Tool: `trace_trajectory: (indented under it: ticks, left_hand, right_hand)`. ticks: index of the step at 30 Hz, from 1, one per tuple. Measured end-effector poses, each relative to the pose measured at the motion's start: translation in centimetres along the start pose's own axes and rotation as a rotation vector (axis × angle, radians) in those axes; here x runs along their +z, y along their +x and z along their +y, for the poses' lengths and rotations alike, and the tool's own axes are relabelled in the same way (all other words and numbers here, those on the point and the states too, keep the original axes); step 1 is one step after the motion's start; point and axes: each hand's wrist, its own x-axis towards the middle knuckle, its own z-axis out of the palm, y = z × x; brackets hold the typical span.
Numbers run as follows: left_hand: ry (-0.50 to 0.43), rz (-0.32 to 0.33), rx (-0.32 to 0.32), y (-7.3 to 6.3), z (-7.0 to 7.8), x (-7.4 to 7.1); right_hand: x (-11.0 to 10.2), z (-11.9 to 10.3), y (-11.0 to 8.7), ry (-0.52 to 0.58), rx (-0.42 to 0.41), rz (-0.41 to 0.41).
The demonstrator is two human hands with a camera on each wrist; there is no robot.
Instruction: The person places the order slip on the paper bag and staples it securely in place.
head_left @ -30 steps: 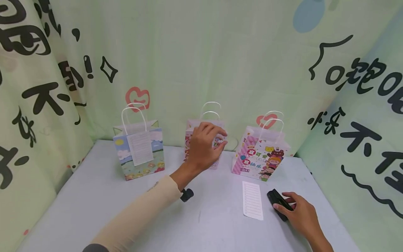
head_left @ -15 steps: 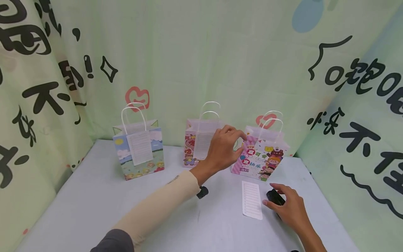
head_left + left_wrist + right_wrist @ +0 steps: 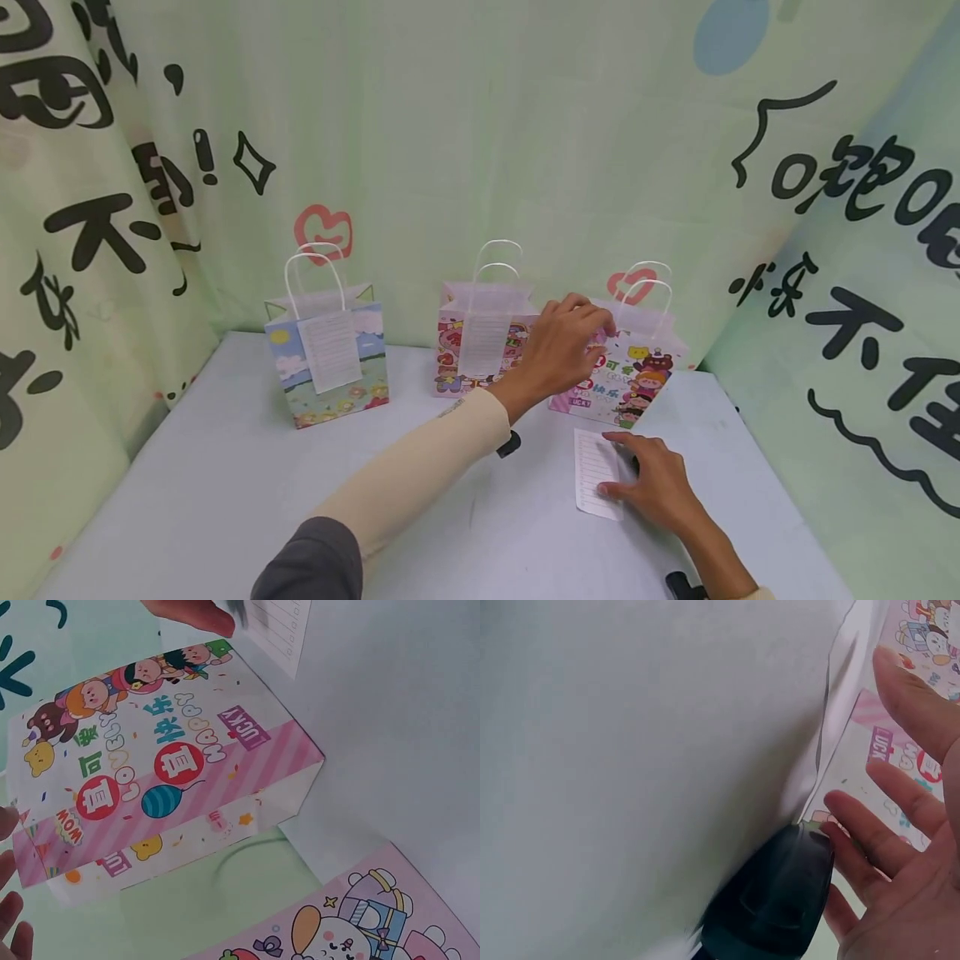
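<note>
My left hand [image 3: 566, 346] is at the left upper edge of the pink-striped gift bag [image 3: 637, 383], its fingers loosely bent. In the left wrist view its fingertips [image 3: 7, 862] lie right at the bag's top edge. My right hand [image 3: 652, 483] reaches over a lined paper slip [image 3: 591, 483] on the table, thumb and fingers apart over its right side. A black stapler [image 3: 772, 900] lies beside the right fingers; in the head view that hand hides most of it.
A pink gift bag [image 3: 448, 350] stands in the middle with a lined slip [image 3: 482, 346] on its front. At left, a blue landscape gift bag [image 3: 292, 367] bears another slip [image 3: 330, 350]. Printed curtains [image 3: 420, 167] surround the white table [image 3: 225, 483].
My left hand has moved right from the middle bag to the right one, uncovering the middle bag's slip. My right hand has left its place on the stapler and moved left to the loose slip.
</note>
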Motion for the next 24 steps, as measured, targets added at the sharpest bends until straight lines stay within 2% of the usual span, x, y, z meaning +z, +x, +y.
trace_trajectory:
  ticks: [5,10,13,19,24]
  left_hand:
    - [0.005,-0.025,0.003,0.4,0.2,0.6]
    - [0.064,-0.062,-0.010,0.7,0.3,0.8]
    - [0.083,-0.073,-0.027,0.9,0.4,0.8]
    - [0.043,-0.074,-0.059,1.0,0.6,0.9]
    - [0.028,-0.075,-0.076,0.9,0.7,1.0]
  right_hand:
    - [0.1,-0.3,0.2,-0.011,0.021,-0.037]
    - [0.3,-0.7,0.3,-0.009,0.031,-0.041]
    - [0.4,-0.9,0.3,0.004,0.019,-0.030]
    - [0.3,-1.3,0.2,0.078,0.046,-0.006]
    - [0.1,-1.6,0.3,0.133,0.063,0.068]
